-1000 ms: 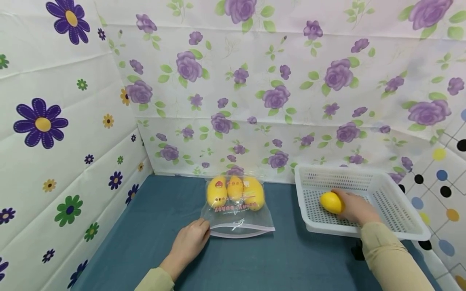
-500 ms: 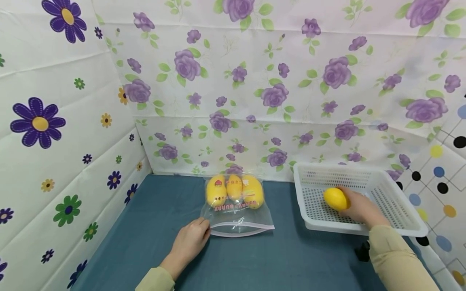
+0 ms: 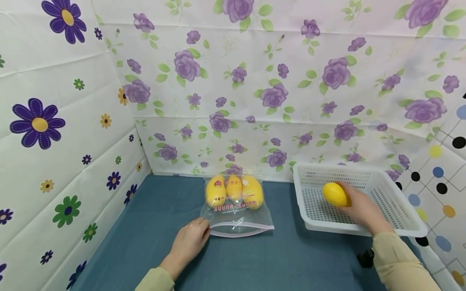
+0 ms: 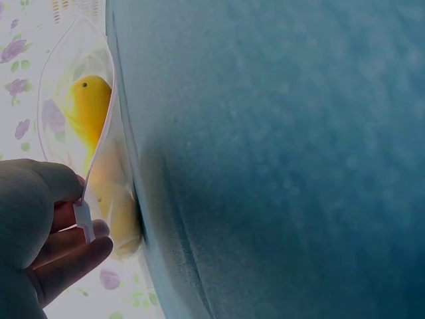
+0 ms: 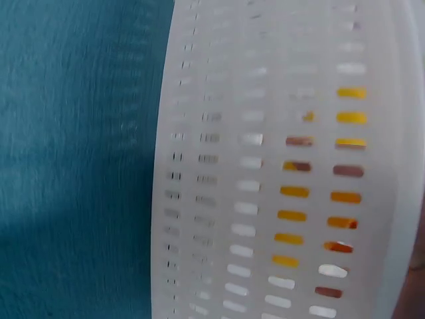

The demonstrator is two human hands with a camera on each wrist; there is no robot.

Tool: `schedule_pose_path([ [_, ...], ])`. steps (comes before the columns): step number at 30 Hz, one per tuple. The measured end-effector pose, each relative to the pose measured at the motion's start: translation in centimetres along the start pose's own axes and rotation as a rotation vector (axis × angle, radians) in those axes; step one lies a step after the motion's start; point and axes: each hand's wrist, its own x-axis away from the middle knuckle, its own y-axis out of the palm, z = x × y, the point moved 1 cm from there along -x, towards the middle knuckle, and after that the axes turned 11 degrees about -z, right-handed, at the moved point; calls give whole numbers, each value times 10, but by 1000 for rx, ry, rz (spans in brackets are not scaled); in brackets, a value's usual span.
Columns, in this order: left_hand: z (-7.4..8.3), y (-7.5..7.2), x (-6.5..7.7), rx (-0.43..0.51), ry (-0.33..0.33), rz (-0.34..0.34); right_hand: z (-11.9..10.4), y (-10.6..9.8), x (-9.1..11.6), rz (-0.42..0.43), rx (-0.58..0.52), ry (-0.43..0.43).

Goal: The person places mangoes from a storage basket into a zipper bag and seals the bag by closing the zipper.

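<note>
At the left corner of a clear zip bag [image 3: 238,220], my left hand [image 3: 191,238] pinches the edge beside the pale zip strip [image 4: 82,219]. Several yellow oval fruits [image 3: 216,194] lie at the far end of the bag, and its mouth gapes a little toward me. My right hand [image 3: 362,208] grips another smooth yellow fruit [image 3: 334,194], lemon-like in shape, inside the white plastic basket [image 3: 364,231]. Its fingers are partly hidden behind the fruit. The right wrist view shows the basket's slotted wall [image 5: 219,199], with yellow and orange patches through the slots.
A blue-green cloth [image 3: 255,262] covers the table. Flower-print sheets [image 3: 240,97] stand behind and to the left, a dotted sheet [image 3: 440,202] to the right. A small black object [image 3: 365,258] shows beside the right sleeve, in front of the basket.
The right hand, holding the yellow fruit, has shifted slightly right and then up a little within the basket. The left hand and the bag have stayed in place.
</note>
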Motion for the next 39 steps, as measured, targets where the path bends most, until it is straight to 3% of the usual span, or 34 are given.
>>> schedule_pose_path([
  [8,-1,2,1,-8,-9,1,-23,-1,8,77,-20,-27],
  [16,-1,2,1,-2,5,8,-45,3,17,168,-69,-157],
  [23,-2,1,1,1,23,18,-54,8,22,212,-87,-170],
  [33,-5,0,-1,17,28,37,-69,16,30,273,-196,-203],
  [39,-6,0,-2,16,32,44,-73,18,33,294,-175,-218],
])
